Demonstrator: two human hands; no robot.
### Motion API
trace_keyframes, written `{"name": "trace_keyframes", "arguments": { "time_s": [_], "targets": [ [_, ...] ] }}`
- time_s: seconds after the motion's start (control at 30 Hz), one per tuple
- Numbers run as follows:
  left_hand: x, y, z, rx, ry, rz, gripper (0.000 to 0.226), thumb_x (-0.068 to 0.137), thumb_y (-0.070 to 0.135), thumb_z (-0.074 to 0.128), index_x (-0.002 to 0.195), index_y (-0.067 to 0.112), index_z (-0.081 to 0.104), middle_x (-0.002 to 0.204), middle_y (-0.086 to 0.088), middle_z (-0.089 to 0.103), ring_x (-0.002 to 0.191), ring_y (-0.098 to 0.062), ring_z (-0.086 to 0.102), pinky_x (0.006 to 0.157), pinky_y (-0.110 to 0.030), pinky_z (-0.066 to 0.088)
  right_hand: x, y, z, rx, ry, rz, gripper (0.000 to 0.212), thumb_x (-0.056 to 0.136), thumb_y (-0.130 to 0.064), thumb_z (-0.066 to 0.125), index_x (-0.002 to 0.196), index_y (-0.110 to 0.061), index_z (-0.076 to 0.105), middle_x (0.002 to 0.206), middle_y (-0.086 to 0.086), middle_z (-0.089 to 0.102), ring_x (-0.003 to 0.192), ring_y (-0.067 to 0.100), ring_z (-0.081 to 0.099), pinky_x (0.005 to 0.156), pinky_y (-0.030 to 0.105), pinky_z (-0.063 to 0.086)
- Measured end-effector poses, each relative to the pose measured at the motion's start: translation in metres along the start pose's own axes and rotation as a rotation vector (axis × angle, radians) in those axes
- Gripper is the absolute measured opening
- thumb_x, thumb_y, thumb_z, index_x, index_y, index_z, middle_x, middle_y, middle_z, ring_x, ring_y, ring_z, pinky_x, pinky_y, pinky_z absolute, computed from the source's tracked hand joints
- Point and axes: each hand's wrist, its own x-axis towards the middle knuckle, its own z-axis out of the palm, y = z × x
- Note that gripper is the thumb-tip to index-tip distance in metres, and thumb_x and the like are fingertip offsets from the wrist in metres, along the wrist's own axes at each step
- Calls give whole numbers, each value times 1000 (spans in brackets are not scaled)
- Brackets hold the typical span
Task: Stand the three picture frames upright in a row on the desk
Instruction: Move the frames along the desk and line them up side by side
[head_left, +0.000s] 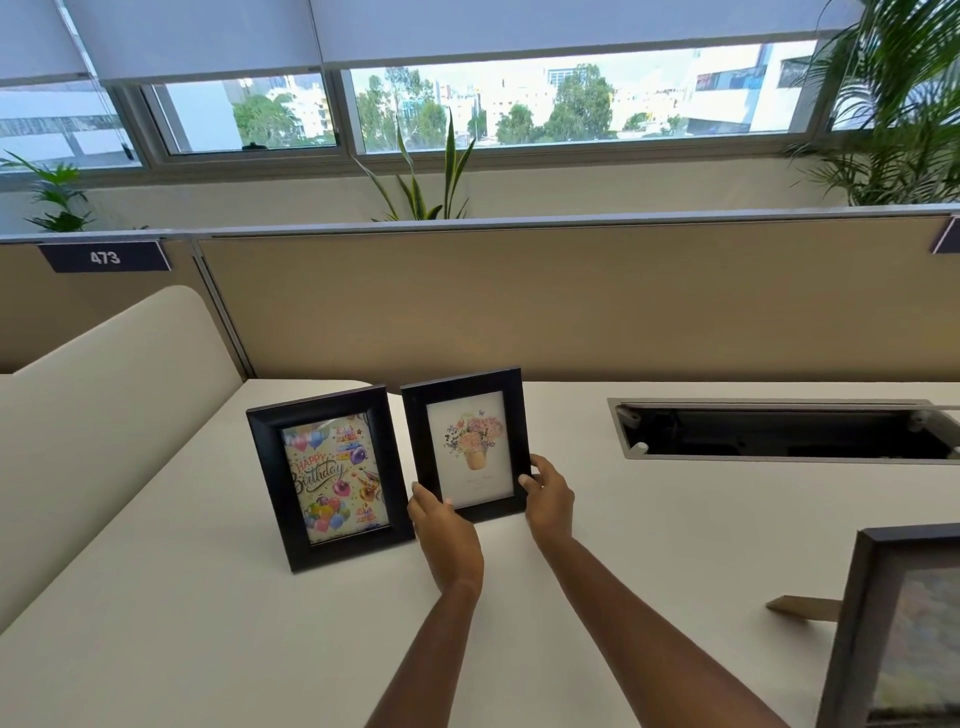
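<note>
A black frame with a birthday picture (332, 478) stands upright on the white desk (208, 597), left of centre. Right beside it stands a black frame with a flower picture (467, 447), upright and leaning slightly back. My left hand (441, 525) grips its lower left corner, and my right hand (550, 499) holds its lower right edge. A third, grey frame with a painted picture (898, 623) stands at the near right, cut off by the image edge, its brown back stand (805, 608) sticking out to the left.
An open cable hatch (779, 431) is sunk into the desk at the back right. A tan partition (519, 301) closes the desk's far edge, and a cream side panel (104, 395) curves up on the left. Plants stand behind the partition.
</note>
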Motion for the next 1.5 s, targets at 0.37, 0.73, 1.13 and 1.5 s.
{"name": "trace_keyframes", "arguments": {
  "time_s": [0.37, 0.73, 1.13, 1.5],
  "targets": [
    [-3, -4, 2, 15, -26, 2, 51, 93, 3, 38, 137, -4, 15, 142, -26, 31, 126, -39, 40, 101, -45, 43, -5, 9, -2, -42, -37, 16, 37, 91, -2, 45, 127, -3, 46, 129, 20, 55, 118, 32, 51, 99, 36, 42],
    [-62, -25, 7, 19, -27, -16, 56, 91, 6, 45, 138, -4, 15, 145, -24, 28, 132, -37, 32, 106, -43, 35, -65, 45, -21, -104, -100, -40, 55, 90, -5, 48, 139, -9, 26, 145, 10, 37, 134, 22, 34, 111, 30, 26],
    [-145, -51, 20, 23, -214, 252, 38, 72, 19, 45, 103, 1, 55, 83, -22, 70, 72, -34, 70, 59, -40, 57, -138, 98, -79, -94, -72, -267, 71, 72, -17, 46, 93, -83, 30, 111, -56, 37, 104, -27, 41, 84, -6, 33],
    [-220, 3, 53, -242, -369, 406, 19, 84, 27, 46, 98, 37, 56, 97, 23, 54, 91, -2, 54, 81, -15, 38, -145, 51, -219, -171, 395, -736, 40, 94, -41, 31, 99, -17, 63, 95, -14, 63, 97, -12, 54, 86, 2, 40]
  ]
}}
